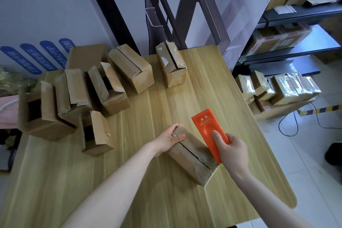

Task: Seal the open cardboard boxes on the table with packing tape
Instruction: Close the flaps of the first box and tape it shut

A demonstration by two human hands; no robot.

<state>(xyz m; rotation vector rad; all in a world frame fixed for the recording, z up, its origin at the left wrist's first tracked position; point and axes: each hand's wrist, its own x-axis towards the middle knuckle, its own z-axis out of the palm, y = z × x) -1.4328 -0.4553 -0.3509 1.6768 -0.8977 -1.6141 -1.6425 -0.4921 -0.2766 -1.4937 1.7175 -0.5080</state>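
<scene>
Taping one box (187,162) at the table's (185,98) near side: left hand (171,138) grips its far end, right hand (233,151) clasps the orange dispenser (207,126) at its near end. Next, draw tape along the open seam (196,157).

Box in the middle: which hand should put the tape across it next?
Right. The right hand holds the orange tape dispenser against the near end of the box, ready to run tape along it. The left hand is busy gripping the far end to steady the box.
</scene>
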